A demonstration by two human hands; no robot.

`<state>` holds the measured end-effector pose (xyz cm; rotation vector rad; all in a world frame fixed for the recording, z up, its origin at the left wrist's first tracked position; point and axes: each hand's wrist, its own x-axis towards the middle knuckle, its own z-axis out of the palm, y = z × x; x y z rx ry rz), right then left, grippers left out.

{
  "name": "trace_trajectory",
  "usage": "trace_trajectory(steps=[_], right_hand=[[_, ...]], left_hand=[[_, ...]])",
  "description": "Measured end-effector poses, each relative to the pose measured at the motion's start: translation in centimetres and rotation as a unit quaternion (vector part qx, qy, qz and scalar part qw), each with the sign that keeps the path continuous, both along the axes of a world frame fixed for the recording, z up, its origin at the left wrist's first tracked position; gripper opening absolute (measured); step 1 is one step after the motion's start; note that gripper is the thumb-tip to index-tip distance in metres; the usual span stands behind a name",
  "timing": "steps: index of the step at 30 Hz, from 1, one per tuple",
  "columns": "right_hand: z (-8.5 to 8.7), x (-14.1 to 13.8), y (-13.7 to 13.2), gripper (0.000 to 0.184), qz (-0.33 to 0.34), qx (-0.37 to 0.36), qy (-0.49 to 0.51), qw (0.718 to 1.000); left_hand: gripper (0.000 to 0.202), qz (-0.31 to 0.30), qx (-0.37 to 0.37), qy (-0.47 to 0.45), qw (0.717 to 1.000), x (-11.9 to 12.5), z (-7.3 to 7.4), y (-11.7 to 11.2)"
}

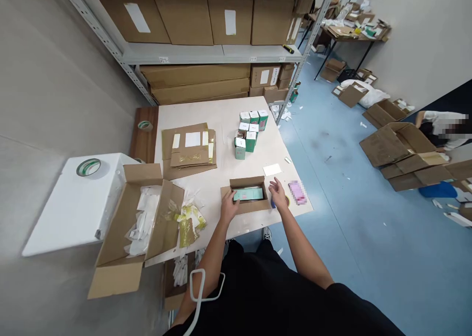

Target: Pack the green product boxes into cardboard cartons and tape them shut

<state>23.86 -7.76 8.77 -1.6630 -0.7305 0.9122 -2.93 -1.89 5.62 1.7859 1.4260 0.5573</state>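
A small open cardboard box point(254, 207) stands near the table's front edge, with a flat mint-green box point(249, 194) lying inside it. My left hand point(229, 207) grips the left side of the cardboard box, its fingertips by the green box's left end. To the right of the cardboard box, my right hand point(277, 193) is raised with fingers apart and nothing in them. A tape roll point(287, 200) and a small blue thing point(273, 202) sit partly hidden by that hand. Beyond them lie a white card point(272, 169) and a pink, blurred-out object point(297, 192).
Several green-and-white small boxes point(250, 141) stand at the back right of the table. Flattened cardboard point(190, 151) lies left of them. A large open carton point(110, 242) with white packing sits left, beside crumpled yellow tape point(189, 228). A loaded shelf point(206, 54) borders the back.
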Motion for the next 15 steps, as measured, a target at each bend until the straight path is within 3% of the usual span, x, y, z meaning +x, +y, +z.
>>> trace_trajectory(steps=[3, 8, 10, 15], right_hand=[[0.1, 0.3, -0.7, 0.073, 0.040, 0.008, 0.007, 0.999], [0.7, 2.0, -2.3, 0.060, 0.112, -0.002, 0.004, 0.994], [0.8, 2.9, -3.1, 0.056, 0.125, -0.008, 0.004, 0.992], [0.3, 5.0, -5.0, 0.053, 0.149, -0.002, 0.012, 0.989]], left_hand=[[0.063, -0.024, 0.008, 0.068, 0.997, 0.8, -0.6, -0.2], [0.083, -0.033, -0.040, 0.133, 0.990, 1.9, -1.5, -0.8], [0.075, -0.032, -0.022, 0.148, 0.988, 2.3, -1.7, -1.2], [0.020, -0.012, 0.018, 0.165, 0.986, 3.2, -1.8, -1.9]])
